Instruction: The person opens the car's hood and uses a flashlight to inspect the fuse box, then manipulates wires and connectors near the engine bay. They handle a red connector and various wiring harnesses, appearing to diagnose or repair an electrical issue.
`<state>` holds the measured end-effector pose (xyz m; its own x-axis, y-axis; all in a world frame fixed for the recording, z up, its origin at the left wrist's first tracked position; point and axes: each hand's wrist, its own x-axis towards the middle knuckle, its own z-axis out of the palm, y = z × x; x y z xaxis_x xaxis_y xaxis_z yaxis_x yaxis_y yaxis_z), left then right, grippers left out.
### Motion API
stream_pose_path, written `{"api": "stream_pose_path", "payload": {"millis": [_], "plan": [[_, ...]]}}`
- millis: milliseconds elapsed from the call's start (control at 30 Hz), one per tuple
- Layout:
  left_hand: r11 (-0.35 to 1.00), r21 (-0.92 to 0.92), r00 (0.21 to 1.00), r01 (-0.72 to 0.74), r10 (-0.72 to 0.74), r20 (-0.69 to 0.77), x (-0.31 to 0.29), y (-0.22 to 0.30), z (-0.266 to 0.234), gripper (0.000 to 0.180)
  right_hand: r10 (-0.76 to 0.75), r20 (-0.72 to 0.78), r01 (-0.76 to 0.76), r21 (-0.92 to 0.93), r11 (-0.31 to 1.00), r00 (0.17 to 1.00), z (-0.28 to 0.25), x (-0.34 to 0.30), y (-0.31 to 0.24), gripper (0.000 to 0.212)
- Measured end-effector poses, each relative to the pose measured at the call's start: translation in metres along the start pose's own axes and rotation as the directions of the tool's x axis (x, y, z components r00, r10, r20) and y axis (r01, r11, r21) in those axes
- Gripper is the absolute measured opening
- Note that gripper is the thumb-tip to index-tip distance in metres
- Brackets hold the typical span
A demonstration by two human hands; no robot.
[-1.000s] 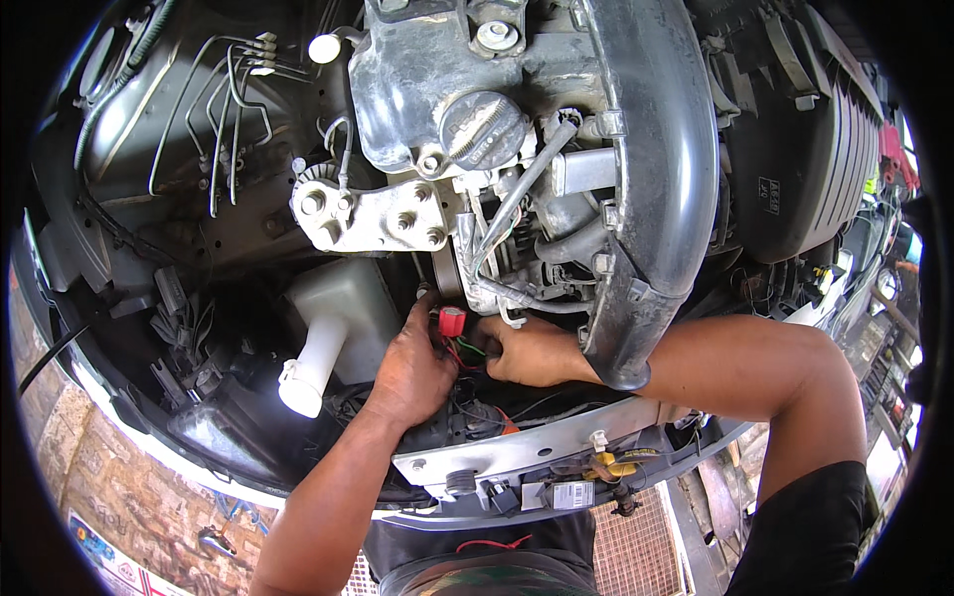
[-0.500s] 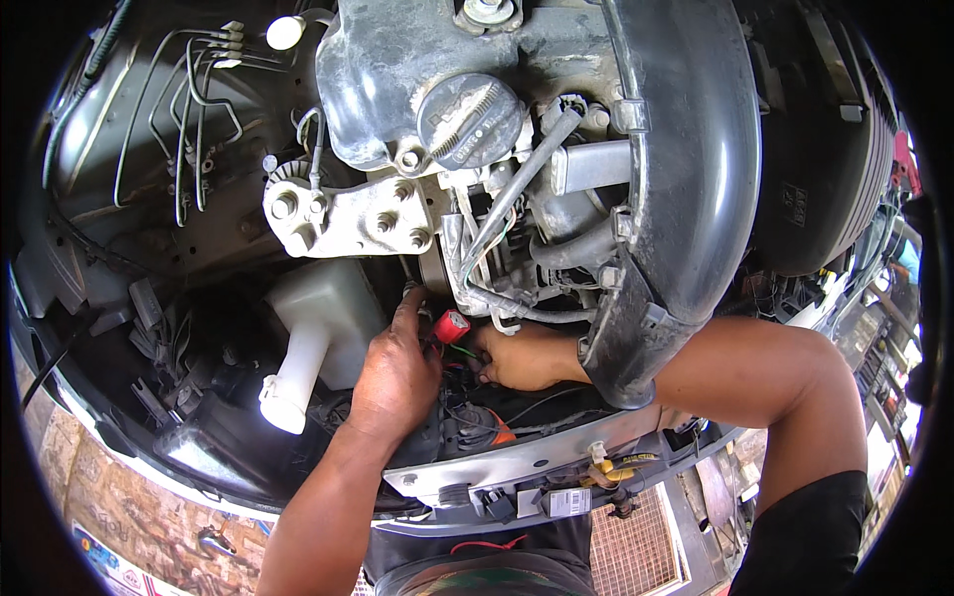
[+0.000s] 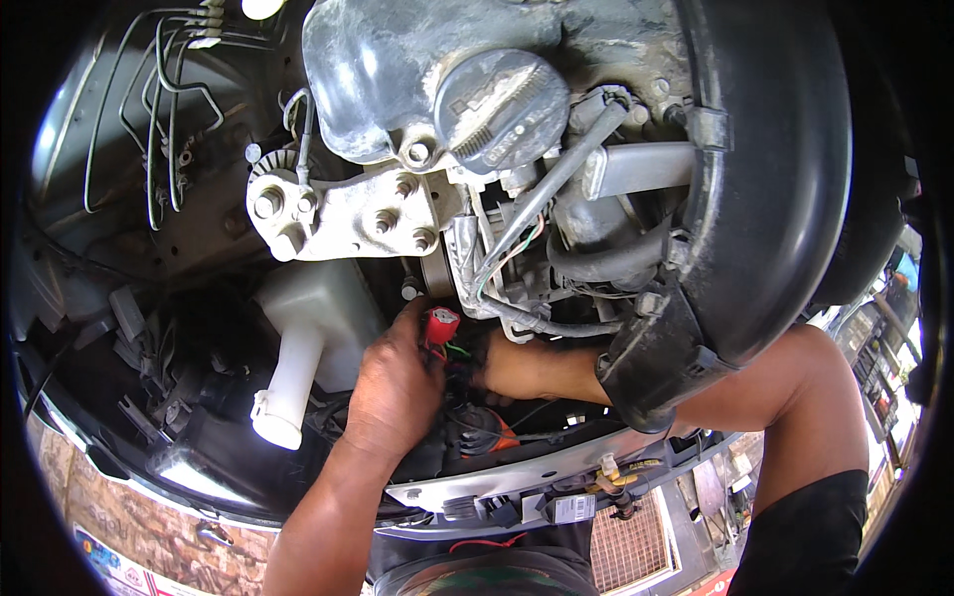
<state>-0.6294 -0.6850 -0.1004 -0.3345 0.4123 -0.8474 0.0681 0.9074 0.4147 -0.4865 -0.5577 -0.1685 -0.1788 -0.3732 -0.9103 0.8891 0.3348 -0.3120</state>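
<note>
Down in the engine bay, my left hand is closed beside a red plug connector, which stands tilted up between its thumb and forefinger. Red and green wires run from under the connector toward my right hand. That hand reaches in from the right, below a black air duct. Its curled fingers lie in dark shadow among the wires, and what they grip is hidden. A metal pipe and cable bundle passes just above the right hand.
A whitish reservoir with a long filler neck stands left of my left hand. Beyond are a bolted metal mount and a black oil filler cap. A metal crossbar runs along the near side, with an orange part behind it.
The view has come closer to the engine. The red connector now sits nearer my left hand's forefinger and points more upright. My right hand's fingers have sunk deeper into shadow.
</note>
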Motion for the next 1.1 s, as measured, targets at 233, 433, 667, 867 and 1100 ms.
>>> {"api": "stream_pose_path", "payload": {"millis": [233, 433, 667, 867, 1100], "plan": [[0.998, 0.039, 0.998, 0.055, -0.056, 0.007, -0.001, 0.008, -0.003, 0.074, -0.050, -0.042, 0.038, -0.251, 0.967, 0.998, 0.008, 0.010, -0.001, 0.031], [0.995, 0.093, 0.998, -0.033, 0.038, -0.047, 0.002, -0.003, 0.001, 0.068, -0.074, -0.018, 0.057, -0.469, 0.881, 0.997, 0.009, 0.017, 0.006, 0.028], [0.998, 0.062, 0.996, -0.012, 0.017, -0.092, 0.004, -0.008, 0.002, 0.067, -0.022, 0.257, 0.228, -0.810, 0.540, 0.966, 0.003, 0.035, -0.002, 0.025], [0.998, 0.058, 0.995, 0.001, 0.005, -0.095, 0.004, -0.002, -0.001, 0.067, -0.106, 0.307, 0.315, -0.787, 0.530, 0.946, 0.010, 0.043, 0.008, 0.027], [0.996, 0.075, 0.998, 0.050, -0.047, -0.031, 0.004, 0.010, -0.007, 0.062, -0.069, 0.178, 0.171, -0.663, 0.728, 0.982, 0.009, 0.033, -0.006, 0.029]]}}
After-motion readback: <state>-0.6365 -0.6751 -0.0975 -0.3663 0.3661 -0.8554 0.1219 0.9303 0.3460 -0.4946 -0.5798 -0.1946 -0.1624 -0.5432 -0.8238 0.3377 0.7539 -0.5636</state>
